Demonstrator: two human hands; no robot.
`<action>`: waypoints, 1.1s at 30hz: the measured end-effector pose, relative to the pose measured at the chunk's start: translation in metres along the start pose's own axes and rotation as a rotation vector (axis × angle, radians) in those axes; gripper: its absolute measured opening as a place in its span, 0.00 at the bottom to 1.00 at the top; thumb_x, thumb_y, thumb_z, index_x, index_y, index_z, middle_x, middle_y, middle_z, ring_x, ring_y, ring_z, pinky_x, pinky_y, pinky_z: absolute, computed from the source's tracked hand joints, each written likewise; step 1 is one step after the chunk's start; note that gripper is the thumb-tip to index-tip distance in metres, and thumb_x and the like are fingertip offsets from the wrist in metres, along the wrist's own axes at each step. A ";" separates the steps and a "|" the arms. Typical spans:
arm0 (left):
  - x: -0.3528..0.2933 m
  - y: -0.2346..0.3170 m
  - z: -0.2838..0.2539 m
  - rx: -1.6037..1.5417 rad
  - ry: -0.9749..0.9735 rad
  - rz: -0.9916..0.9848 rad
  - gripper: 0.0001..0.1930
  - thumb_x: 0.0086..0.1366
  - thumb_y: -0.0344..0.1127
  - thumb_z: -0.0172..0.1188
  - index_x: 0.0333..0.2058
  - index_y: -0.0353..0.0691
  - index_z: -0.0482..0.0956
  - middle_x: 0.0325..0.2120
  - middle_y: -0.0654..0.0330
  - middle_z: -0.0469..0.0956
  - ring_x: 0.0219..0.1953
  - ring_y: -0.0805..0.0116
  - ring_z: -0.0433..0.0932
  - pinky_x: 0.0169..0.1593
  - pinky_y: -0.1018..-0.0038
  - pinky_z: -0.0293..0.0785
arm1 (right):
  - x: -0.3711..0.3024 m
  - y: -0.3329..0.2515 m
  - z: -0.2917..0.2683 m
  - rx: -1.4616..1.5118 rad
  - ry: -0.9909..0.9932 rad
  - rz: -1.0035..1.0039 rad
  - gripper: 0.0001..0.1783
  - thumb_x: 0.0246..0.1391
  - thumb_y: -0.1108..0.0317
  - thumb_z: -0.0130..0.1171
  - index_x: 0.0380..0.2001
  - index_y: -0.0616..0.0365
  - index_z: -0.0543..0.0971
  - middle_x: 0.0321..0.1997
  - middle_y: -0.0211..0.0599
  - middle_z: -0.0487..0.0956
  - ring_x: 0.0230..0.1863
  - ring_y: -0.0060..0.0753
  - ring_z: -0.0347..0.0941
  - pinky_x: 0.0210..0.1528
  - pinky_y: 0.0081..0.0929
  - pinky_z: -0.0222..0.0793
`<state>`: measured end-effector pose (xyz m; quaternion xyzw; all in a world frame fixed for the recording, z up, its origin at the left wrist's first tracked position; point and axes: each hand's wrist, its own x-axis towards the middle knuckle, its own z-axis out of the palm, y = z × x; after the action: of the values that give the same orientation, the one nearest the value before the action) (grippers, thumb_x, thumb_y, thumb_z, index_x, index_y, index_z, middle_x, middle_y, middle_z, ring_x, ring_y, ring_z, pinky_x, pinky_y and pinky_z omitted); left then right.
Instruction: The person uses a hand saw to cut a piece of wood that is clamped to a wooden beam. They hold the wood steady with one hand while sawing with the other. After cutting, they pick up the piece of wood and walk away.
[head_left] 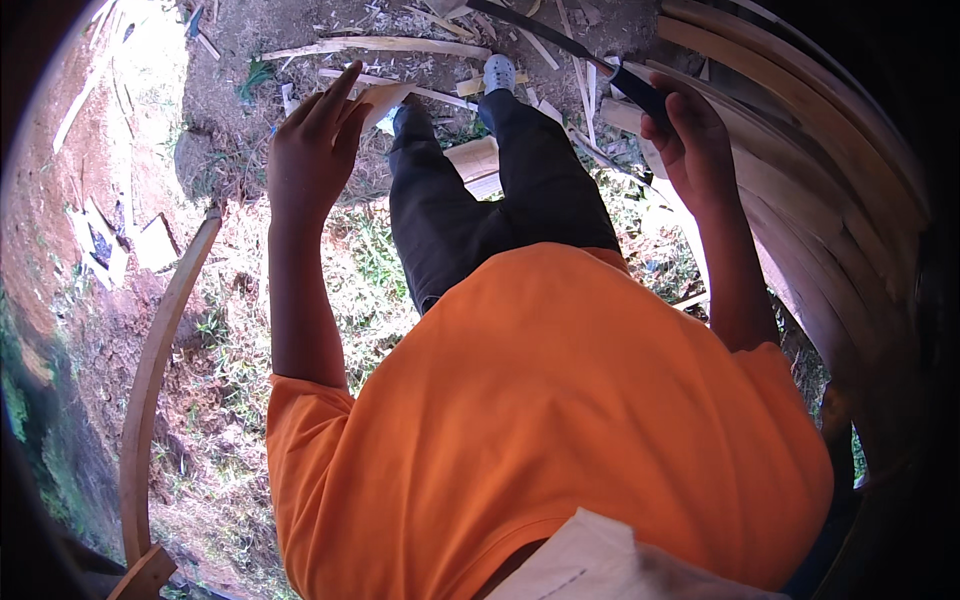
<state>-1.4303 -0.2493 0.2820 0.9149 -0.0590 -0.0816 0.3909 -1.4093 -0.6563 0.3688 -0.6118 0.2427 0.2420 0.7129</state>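
Observation:
My right hand (690,140) is closed round the black handle (640,93) of a machete. Its long dark blade (530,22) points up and to the left, running out of the top of the view. On the other side, my left hand (315,140) grips a short pale piece of wood (385,98) between thumb and fingers. The wood's far end reaches in front of one of my shoes. A wide gap lies between the two hands, and the blade is apart from the wood.
Long boards (800,130) are stacked along the right side. Wood strips and offcuts, including a long strip (380,44), lie on the ground round my white shoes (498,73). A curved wooden beam (150,390) stands at the left, over grass and bare soil.

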 end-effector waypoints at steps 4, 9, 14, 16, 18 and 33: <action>0.013 -0.020 0.059 -0.095 0.118 -0.137 0.12 0.64 0.34 0.68 0.47 0.44 0.85 0.34 0.57 0.86 0.32 0.63 0.86 0.35 0.67 0.82 | 0.052 0.053 -0.056 0.048 0.220 0.198 0.24 0.66 0.58 0.62 0.57 0.63 0.75 0.44 0.33 0.80 0.37 0.20 0.78 0.45 0.20 0.78; 0.033 -0.041 0.151 -0.103 0.153 -0.306 0.08 0.63 0.32 0.70 0.39 0.38 0.86 0.33 0.57 0.86 0.31 0.65 0.85 0.35 0.71 0.80 | 0.145 0.136 -0.138 -0.069 0.149 0.375 0.27 0.64 0.56 0.64 0.58 0.63 0.75 0.41 0.30 0.79 0.40 0.18 0.76 0.47 0.17 0.76; 0.063 -0.081 0.243 -0.116 0.100 -0.346 0.07 0.63 0.31 0.69 0.39 0.38 0.86 0.33 0.56 0.85 0.32 0.63 0.85 0.35 0.70 0.79 | 0.222 0.192 -0.216 -0.161 0.234 0.345 0.25 0.60 0.64 0.68 0.58 0.62 0.76 0.43 0.28 0.77 0.44 0.20 0.76 0.53 0.21 0.75; 0.086 -0.102 0.273 -0.121 0.057 -0.277 0.06 0.64 0.30 0.67 0.38 0.37 0.85 0.32 0.55 0.84 0.32 0.58 0.85 0.36 0.68 0.79 | 0.257 0.220 -0.262 -0.172 0.296 0.356 0.23 0.61 0.64 0.68 0.56 0.62 0.77 0.43 0.28 0.78 0.45 0.21 0.77 0.54 0.23 0.75; 0.113 -0.125 0.295 -0.094 0.016 -0.169 0.05 0.64 0.29 0.67 0.38 0.37 0.84 0.32 0.54 0.84 0.32 0.56 0.85 0.37 0.67 0.79 | 0.296 0.246 -0.290 -0.184 0.354 0.357 0.22 0.61 0.60 0.68 0.51 0.63 0.77 0.43 0.31 0.78 0.44 0.25 0.77 0.53 0.26 0.76; 0.179 -0.234 0.355 0.391 0.115 0.273 0.11 0.71 0.39 0.60 0.44 0.38 0.82 0.36 0.51 0.85 0.39 0.55 0.87 0.42 0.65 0.80 | 0.527 0.379 -0.263 -0.752 0.147 -0.022 0.07 0.66 0.61 0.57 0.36 0.50 0.78 0.23 0.22 0.71 0.25 0.18 0.65 0.26 0.25 0.59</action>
<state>-1.3143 -0.3697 -0.1483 0.9598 -0.1743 0.0372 0.2168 -1.2627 -0.8399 -0.2910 -0.8490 0.1805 0.2620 0.4219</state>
